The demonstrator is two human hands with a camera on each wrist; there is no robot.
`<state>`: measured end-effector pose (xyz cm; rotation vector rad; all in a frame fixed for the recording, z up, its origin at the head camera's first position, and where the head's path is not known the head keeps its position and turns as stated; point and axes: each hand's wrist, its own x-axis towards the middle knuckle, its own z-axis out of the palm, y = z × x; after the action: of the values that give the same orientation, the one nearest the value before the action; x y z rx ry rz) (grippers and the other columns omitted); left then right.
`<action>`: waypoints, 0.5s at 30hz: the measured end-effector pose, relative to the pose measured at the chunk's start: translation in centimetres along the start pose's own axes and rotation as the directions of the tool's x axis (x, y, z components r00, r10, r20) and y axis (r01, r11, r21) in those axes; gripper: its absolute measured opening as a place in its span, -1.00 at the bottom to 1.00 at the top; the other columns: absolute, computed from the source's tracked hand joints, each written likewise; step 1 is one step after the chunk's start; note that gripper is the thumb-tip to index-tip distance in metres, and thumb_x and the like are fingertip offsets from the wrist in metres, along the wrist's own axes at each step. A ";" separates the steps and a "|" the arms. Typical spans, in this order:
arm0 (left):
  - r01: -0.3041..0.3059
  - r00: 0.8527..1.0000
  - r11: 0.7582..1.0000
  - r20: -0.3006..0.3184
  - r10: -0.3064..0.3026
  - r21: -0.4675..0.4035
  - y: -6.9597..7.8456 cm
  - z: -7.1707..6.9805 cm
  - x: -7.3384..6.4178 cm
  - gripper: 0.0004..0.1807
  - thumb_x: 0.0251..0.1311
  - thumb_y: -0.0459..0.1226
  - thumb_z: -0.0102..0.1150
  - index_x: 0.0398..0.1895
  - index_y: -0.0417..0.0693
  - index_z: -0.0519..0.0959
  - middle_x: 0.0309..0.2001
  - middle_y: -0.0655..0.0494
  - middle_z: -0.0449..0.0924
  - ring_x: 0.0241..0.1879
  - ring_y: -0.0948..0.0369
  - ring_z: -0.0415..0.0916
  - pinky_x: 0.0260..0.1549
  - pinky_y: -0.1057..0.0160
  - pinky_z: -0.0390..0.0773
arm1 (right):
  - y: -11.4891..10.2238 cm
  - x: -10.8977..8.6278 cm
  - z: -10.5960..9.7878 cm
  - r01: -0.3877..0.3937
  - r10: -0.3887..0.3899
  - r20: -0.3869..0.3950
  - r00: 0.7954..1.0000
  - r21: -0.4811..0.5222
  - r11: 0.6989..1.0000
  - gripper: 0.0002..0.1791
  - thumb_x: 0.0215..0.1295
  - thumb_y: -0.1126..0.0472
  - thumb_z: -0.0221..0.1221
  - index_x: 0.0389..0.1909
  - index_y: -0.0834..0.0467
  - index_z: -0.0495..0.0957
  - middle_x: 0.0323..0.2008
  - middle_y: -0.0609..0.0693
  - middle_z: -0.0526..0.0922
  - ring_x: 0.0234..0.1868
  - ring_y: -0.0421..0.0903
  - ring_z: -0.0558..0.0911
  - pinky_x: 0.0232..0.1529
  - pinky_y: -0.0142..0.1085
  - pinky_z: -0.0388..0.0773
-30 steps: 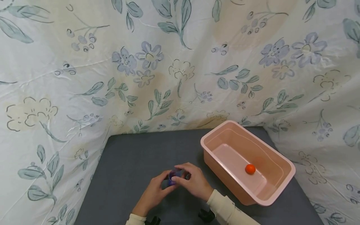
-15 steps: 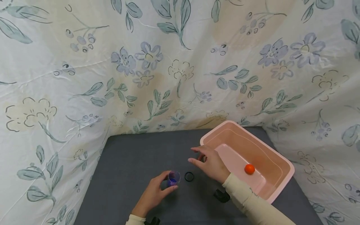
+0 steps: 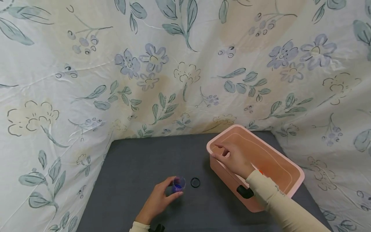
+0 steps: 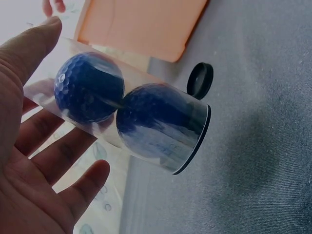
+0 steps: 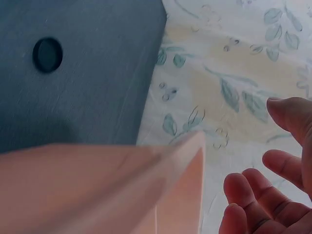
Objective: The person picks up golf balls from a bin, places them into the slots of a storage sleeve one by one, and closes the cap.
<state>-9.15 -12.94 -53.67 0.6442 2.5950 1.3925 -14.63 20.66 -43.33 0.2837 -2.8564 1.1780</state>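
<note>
Clear tube with two blue dimpled balls inside sits in the left hand, thumb and fingers gripping it from either side over the desk, a little black cap lying close by. Right hand is over the pink bin, fingers loosely bent and pretty wide of the thumb.

Looking like a makeshift recording booth — floral cloth is hanging behind a dark grey counter and along both its sides, creases showing, closing it in like a stall. Black wrist gear is being worn, which is pointing to a capture setup. Cloth is hiding the room beyond — I'm not managing to tell home from lab or office.
</note>
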 end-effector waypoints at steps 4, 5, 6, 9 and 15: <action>-0.002 1.000 1.000 -0.002 0.002 0.002 0.0 0.0 0.0 -0.43 0.29 0.21 0.29 0.33 0.40 0.47 0.16 0.32 0.68 0.15 0.21 0.65 0.12 -0.13 0.64 | 0.9 0.1 -0.7 -0.027 0.028 0.016 0.999 -0.023 0.999 -0.39 0.33 -0.01 0.41 0.32 0.15 0.57 -0.30 -0.02 0.63 -0.34 -0.10 0.53 -0.39 -0.32 0.50; -0.002 1.000 1.000 -0.001 0.002 0.001 -0.1 0.0 0.0 -0.43 0.29 0.21 0.28 0.33 0.40 0.47 0.15 0.32 0.68 0.15 0.21 0.65 0.12 -0.13 0.64 | 1.2 0.1 -0.8 -0.034 0.035 0.017 0.999 -0.036 0.999 -0.39 0.33 -0.02 0.40 0.33 0.15 0.57 -0.24 -0.01 0.66 -0.32 -0.11 0.53 -0.37 -0.31 0.51; -0.002 1.000 1.000 0.000 0.002 0.002 -0.1 -0.1 0.0 -0.43 0.29 0.21 0.28 0.33 0.40 0.47 0.15 0.33 0.68 0.15 0.21 0.65 0.12 -0.13 0.64 | 1.4 0.1 -0.9 -0.041 0.042 0.019 0.999 -0.045 0.998 -0.38 0.33 -0.03 0.40 0.33 0.15 0.57 -0.16 0.01 0.68 -0.30 -0.11 0.53 -0.35 -0.31 0.51; -0.002 1.000 1.000 0.002 0.002 -0.002 -0.2 -0.1 0.0 -0.43 0.29 0.21 0.28 0.33 0.41 0.47 0.15 0.34 0.68 0.15 0.21 0.65 0.12 -0.13 0.64 | 2.4 0.3 -1.1 -0.053 0.055 0.021 0.998 -0.086 0.995 -0.37 0.33 -0.04 0.40 0.33 0.16 0.56 0.02 0.06 0.69 -0.29 -0.11 0.52 -0.34 -0.32 0.52; -0.008 1.000 1.000 -0.003 0.008 -0.002 -0.4 -0.2 0.0 -0.44 0.28 0.21 0.29 0.31 0.42 0.47 0.14 0.36 0.67 0.14 0.24 0.64 0.12 -0.11 0.65 | 3.7 0.9 -1.7 -0.049 0.051 0.014 0.999 -0.122 0.991 -0.40 0.33 -0.03 0.41 0.30 0.18 0.59 0.07 0.10 0.71 -0.37 -0.14 0.50 -0.38 -0.32 0.48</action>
<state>-9.36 -13.30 -53.87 0.6533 2.5953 1.3997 -16.22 24.25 -44.59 0.2201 -2.9512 1.0087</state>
